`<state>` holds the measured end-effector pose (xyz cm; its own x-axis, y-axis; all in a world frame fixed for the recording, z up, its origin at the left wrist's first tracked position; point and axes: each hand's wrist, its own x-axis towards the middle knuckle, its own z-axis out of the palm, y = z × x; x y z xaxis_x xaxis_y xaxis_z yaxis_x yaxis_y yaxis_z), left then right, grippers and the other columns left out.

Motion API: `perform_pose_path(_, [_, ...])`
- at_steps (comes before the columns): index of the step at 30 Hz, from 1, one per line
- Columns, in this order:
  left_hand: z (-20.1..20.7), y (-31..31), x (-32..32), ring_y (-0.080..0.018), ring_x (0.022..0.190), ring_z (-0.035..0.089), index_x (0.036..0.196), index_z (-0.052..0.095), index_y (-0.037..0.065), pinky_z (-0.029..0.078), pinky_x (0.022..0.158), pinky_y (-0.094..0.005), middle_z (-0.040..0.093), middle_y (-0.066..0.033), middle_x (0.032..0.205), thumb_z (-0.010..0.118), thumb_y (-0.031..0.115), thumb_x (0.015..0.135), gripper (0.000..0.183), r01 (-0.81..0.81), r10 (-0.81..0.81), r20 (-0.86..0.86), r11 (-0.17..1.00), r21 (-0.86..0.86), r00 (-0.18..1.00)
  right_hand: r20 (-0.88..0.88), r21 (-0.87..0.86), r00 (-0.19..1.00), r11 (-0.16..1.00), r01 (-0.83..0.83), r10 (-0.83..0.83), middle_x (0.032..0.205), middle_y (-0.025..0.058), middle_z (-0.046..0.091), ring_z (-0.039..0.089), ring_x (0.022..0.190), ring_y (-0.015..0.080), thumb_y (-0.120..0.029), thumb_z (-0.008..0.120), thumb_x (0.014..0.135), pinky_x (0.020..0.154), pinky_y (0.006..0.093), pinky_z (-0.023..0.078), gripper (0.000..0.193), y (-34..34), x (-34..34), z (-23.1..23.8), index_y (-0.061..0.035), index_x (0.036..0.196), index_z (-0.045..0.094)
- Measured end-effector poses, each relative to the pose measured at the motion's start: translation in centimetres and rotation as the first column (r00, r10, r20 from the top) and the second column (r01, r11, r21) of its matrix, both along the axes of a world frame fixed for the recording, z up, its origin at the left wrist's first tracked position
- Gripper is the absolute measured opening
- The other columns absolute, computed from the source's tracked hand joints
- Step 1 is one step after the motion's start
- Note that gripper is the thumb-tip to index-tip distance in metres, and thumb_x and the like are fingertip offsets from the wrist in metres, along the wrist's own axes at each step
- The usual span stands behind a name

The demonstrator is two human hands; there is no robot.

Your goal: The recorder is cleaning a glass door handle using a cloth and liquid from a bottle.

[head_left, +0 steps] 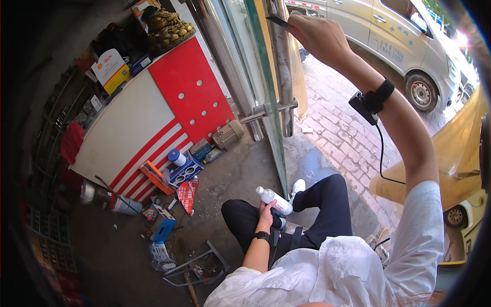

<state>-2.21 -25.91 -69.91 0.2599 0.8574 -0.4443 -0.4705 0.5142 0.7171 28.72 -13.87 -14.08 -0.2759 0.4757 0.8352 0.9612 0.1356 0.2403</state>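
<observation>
My left hand [265,214] is wrapped round a white plastic bottle [279,202] with a white cap, held low between my knees. Raised up and away to the right, my right hand [321,40] grips a thin dark flat blade, like a scraper [276,21]. The blade's tip meets the upper part of a tubular metal door handle [281,61], though whether it presses there I cannot tell. That handle is fixed to the edge of a glass door [273,138]; a second metal tube [231,66] stands on the door's other side.
A red and white counter [148,112] stands left, with boxes and a gold figurine [170,28] on top. Boxes, a grey motor [228,134], a bucket [125,203] and a metal frame [200,266] lie on the floor. Outside, a silver van [383,36] is parked on brick paving.
</observation>
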Motion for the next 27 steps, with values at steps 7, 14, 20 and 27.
perform_pose_path(7, [-0.6, 0.0, 0.0, -0.0226, 0.108, 0.058, 0.125, 0.054, 0.010, 0.046, 0.095, -0.0384, 0.061, -0.0045, 0.113, 0.072, 0.000, 0.076, 0.052, 0.009, -0.009, -0.001, 1.000, 0.008, 1.000, 0.021, -0.010, 1.000, 1.000, 0.016, -0.016, 0.068, 0.0107, 0.063, 0.065, 0.067, 0.0328, -0.035, 0.049, 0.098, 0.060, 0.0456, 0.049, 0.024, 0.5, -0.1, -0.5, -0.0132, 0.093, 0.059])
perform_pose_path(14, [0.0, 0.0, 0.0, -0.0229, 0.109, 0.057, 0.127, 0.053, 0.010, 0.045, 0.096, -0.0381, 0.061, -0.0045, 0.114, 0.070, 0.000, 0.077, 0.054, 0.028, -0.028, -0.005, 1.000, -0.001, 1.000, 0.102, -0.137, 0.995, 0.990, 0.030, -0.016, 0.078, 0.0078, 0.066, 0.067, 0.073, 0.0287, -0.025, 0.050, 0.096, 0.061, 0.0422, 0.052, 0.015, -0.5, -1.0, -3.4, -0.0102, 0.096, 0.055])
perform_pose_path(20, [1.4, 0.0, 0.3, -0.0209, 0.109, 0.057, 0.126, 0.054, 0.009, 0.044, 0.096, -0.0365, 0.061, -0.0049, 0.115, 0.072, 0.002, 0.076, 0.054, 0.012, -0.013, 0.008, 0.999, 0.030, 1.000, 0.206, -0.253, 0.978, 0.963, 0.093, -0.040, 0.074, 0.0055, 0.061, 0.066, 0.071, 0.0240, -0.013, 0.057, 0.088, 0.059, 0.0367, 0.052, 0.007, -0.6, -1.4, -8.2, -0.0083, 0.092, 0.054])
perform_pose_path(27, [1.2, -0.4, -0.2, -0.0231, 0.109, 0.058, 0.126, 0.053, 0.009, 0.045, 0.097, -0.0381, 0.060, -0.0056, 0.116, 0.070, 0.000, 0.078, 0.052, -0.017, 0.017, 0.010, 0.999, 0.030, 1.000, 0.321, -0.312, 0.947, 0.946, 0.090, 0.016, 0.077, 0.0065, 0.065, 0.069, 0.072, 0.0216, -0.010, 0.059, 0.084, 0.058, 0.0331, 0.054, 0.008, -1.1, -2.7, -12.0, -0.0049, 0.089, 0.056])
